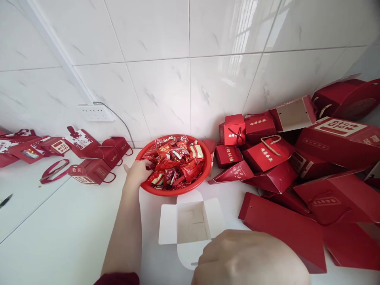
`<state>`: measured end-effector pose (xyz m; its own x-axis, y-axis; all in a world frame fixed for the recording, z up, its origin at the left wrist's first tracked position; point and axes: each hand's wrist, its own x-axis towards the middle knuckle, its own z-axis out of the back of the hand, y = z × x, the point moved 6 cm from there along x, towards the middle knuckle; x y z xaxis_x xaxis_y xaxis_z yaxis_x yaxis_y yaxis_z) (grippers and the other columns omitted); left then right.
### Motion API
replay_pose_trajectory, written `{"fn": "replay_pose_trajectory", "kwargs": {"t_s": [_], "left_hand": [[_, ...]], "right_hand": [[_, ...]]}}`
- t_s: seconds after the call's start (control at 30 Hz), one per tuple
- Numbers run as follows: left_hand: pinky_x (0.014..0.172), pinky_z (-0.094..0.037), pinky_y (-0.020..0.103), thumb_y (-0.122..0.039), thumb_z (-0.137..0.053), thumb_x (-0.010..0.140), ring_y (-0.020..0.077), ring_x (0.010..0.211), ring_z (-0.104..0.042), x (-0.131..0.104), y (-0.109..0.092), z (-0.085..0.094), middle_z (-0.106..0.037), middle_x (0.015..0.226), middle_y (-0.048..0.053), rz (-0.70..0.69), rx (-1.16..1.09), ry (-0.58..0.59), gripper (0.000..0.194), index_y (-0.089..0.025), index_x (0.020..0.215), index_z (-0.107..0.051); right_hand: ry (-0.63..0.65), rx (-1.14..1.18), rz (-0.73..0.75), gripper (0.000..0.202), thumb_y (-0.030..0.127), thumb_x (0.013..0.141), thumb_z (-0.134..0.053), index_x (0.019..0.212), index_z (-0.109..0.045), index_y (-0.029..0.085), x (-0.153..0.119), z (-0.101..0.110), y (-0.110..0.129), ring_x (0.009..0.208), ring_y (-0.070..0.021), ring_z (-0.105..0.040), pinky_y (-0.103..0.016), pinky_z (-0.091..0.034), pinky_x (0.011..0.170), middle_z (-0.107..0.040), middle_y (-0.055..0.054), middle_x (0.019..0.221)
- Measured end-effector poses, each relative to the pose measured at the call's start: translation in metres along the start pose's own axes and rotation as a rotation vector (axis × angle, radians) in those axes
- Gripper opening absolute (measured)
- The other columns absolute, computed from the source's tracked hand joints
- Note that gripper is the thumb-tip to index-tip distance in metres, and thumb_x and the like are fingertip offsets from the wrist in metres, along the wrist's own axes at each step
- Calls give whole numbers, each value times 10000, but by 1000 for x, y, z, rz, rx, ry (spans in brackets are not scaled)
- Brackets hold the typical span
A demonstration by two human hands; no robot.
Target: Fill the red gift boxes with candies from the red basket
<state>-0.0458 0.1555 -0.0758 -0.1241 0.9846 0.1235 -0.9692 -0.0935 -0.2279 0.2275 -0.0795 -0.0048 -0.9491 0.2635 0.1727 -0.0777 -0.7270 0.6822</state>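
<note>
Nearest my remote view, the right hand (pixel 249 259) shows its back beside the near flap of an open white box (pixel 192 223); its fingers are hidden, so I cannot tell whether it grips anything. Beyond, I see the left hand (pixel 138 173) at the left rim of a red basket (pixel 172 192), thumb spread, fingers at the wrapped packets (pixel 175 162) inside; I cannot tell whether they hold one. Red boxes (pixel 285 225) are heaped right; behind stands a tiled wall (pixel 160 31).
</note>
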Motion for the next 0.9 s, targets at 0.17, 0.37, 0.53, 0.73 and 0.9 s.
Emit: {"fn": "replay_pose_trajectory", "kwargs": {"t_s": [0.17, 0.37, 0.53, 0.73, 0.9], "left_hand": [[1026, 3, 787, -100, -675, 559, 450, 931, -668, 31, -16, -22, -729, 698, 155, -25, 168, 172, 92, -186, 572, -648], [1084, -92, 693, -154, -661, 636, 409, 954, -663, 26, -22, -21, -732, 768, 179, -159, 258, 188, 28, -181, 630, -657], [1124, -201, 525, -172, -602, 698, 341, 1101, -630, 13, -41, -12, -718, 1099, 156, -370, 215, 135, 270, -194, 940, -719], [977, -378, 381, -200, -571, 729, 286, 987, -656, 10, -50, 3, -750, 963, 97, -429, 131, 71, 167, -204, 793, -724], [755, -435, 311, -366, -534, 821, 249, 832, -655, 3, -34, 28, -743, 892, 67, -334, 12, -19, 248, -204, 872, -714]], "right_hand": [[58, -6, -39, 224, 229, 928, -561, 1134, -646, 205, -4, 11, 8, 789, -148, -694, -201, -492, 663, -746, 4, 906], [-24, -27, -141, 249, 343, 937, -594, 1166, -639, 254, -15, 12, 9, 831, -163, -688, -231, -480, 694, -739, 9, 911], [-70, -40, -200, 266, 385, 924, -609, 1155, -649, 260, -23, 13, 14, 815, -167, -687, -249, -473, 682, -733, 5, 912], [-63, -23, -300, 307, 436, 929, -581, 1172, -644, 258, -31, 15, 18, 828, -170, -687, -262, -454, 697, -733, 2, 981], [-116, -30, -341, 287, 440, 924, -592, 1162, -643, 288, -39, 20, 20, 870, -185, -685, -266, -440, 701, -731, 21, 1012]]}}
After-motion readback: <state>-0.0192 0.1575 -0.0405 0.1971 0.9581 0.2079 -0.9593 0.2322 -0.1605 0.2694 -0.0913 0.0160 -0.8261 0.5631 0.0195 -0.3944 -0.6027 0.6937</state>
